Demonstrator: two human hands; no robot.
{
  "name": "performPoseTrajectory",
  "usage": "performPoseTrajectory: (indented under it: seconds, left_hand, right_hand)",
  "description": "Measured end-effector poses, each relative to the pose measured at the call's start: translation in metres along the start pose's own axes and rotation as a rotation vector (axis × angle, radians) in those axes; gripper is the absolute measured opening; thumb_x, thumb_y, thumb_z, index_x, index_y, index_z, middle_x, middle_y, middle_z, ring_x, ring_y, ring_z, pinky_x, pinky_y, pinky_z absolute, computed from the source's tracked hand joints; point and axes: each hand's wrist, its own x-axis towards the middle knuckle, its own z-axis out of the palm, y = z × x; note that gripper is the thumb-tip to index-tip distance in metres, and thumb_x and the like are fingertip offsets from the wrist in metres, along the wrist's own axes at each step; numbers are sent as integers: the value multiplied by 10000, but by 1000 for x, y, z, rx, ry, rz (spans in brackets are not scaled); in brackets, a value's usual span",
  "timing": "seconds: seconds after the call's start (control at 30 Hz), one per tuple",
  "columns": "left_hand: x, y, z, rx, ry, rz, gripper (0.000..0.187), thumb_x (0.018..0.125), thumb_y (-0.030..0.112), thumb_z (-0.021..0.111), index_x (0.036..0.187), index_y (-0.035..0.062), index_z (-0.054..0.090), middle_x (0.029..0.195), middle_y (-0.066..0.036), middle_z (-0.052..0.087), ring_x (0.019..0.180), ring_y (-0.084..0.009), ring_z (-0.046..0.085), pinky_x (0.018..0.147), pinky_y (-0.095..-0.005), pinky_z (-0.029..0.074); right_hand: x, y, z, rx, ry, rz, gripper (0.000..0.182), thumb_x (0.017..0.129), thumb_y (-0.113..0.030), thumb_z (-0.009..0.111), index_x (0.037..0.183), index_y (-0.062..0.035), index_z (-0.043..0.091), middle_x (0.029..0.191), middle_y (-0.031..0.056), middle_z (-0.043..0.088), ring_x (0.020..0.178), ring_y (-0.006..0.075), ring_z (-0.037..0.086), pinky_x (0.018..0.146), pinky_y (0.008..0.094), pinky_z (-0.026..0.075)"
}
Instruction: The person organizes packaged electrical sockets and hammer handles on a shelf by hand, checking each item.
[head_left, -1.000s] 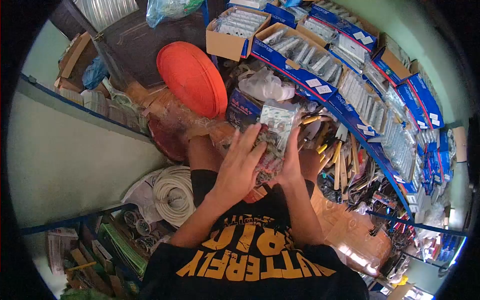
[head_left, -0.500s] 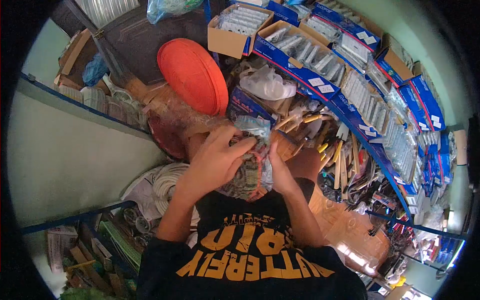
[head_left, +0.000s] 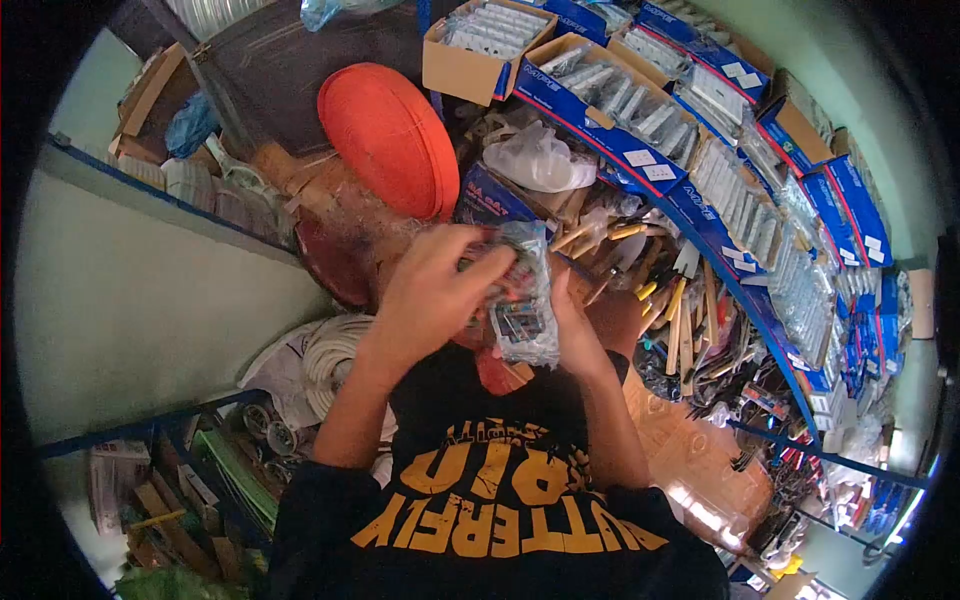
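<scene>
A clear plastic-wrapped packet (head_left: 525, 318) with dark, printed-looking contents is held in front of my chest. My left hand (head_left: 425, 285) is closed over the packet's left and upper side, its fingers bent and slightly blurred. Dark, multicoloured material with some red shows under those fingers; its kind is hard to make out. My right hand (head_left: 575, 330) grips the packet's right side, with its fingers mostly hidden behind it. Something reddish (head_left: 497, 373) shows just below the packet, against the black shirt (head_left: 480, 430).
A large orange-red roll (head_left: 385, 140) stands ahead. Blue boxes (head_left: 600, 135) of wrapped white parts line the right side. Several wooden-handled tools (head_left: 685, 310) stand below them. Coiled white hose (head_left: 335, 360) lies left, above a crowded shelf (head_left: 190, 500).
The plastic-wrapped packet has turned, so a clear, printed-looking side now faces up where greenish-brown patterned material with an orange-red edge showed before. Both hands stay close around it.
</scene>
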Motion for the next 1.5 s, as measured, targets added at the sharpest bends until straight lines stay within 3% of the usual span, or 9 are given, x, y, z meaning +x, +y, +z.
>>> performPoseTrajectory:
  seconds: [0.3,0.47,0.7,0.77,0.9,0.97,1.13,1.23,1.5]
  left_hand:
    - [-36,18,23,-111,50,-252,455,702,-9,693,1148,11,607,1085,-178,544,974,-360,571,812,-412,476]
    - [-46,49,39,30,108,-62,440,703,71,739,1129,39,634,1049,-168,552,864,-328,559,734,-402,459]
    - [-11,54,36,57,66,35,397,704,155,719,1083,63,649,981,-124,546,859,-300,550,733,-413,433]
    - [2,55,23,32,40,24,391,709,170,713,1079,69,640,965,-117,535,859,-297,544,715,-411,424]
    - [20,39,6,-10,98,-77,378,712,172,711,1068,75,632,932,-125,526,854,-320,539,700,-428,417]
    - [17,23,5,-37,129,-124,360,721,149,697,1069,77,636,918,-142,533,868,-350,544,726,-453,425]
    - [-19,-20,3,74,213,-355,367,722,97,688,1078,32,632,939,-181,559,876,-378,573,772,-441,462]
    - [-50,-32,8,22,163,-548,375,723,63,684,1089,11,626,957,-196,566,891,-384,582,786,-426,475]
    - [-75,-27,12,-243,127,-659,362,741,39,665,1097,-14,623,987,-197,590,862,-368,615,746,-402,498]
  right_hand:
    - [5,-11,5,368,111,-106,683,1000,-607,271,1293,-32,494,1113,132,635,890,245,675,694,361,580]
    - [13,-4,14,506,284,-137,646,1006,-591,285,1304,-62,507,1145,116,634,991,238,644,845,355,541]
    - [6,2,12,651,76,-113,648,994,-605,314,1283,-66,528,1145,113,624,1013,227,634,908,358,520]
    - [3,7,4,583,30,-61,635,997,-596,324,1321,-78,497,1189,101,601,1053,214,613,936,357,501]
    - [10,52,-13,-148,128,-257,561,1020,-534,335,1408,-136,412,1303,83,558,1111,192,602,920,356,514]
    - [4,14,19,342,117,-45,564,1021,-532,327,1394,-119,417,1269,105,565,1068,203,618,899,365,525]
    - [9,-14,0,282,-64,-213,790,959,-674,258,1384,-24,401,1050,184,632,838,250,650,706,391,551]
    - [29,-50,-8,233,205,-240,609,969,-499,403,1349,-31,487,988,110,637,820,217,635,669,364,537]
    - [161,-183,0,-419,192,-394,352,963,-329,592,1138,-25,564,989,36,618,888,118,587,803,292,491]
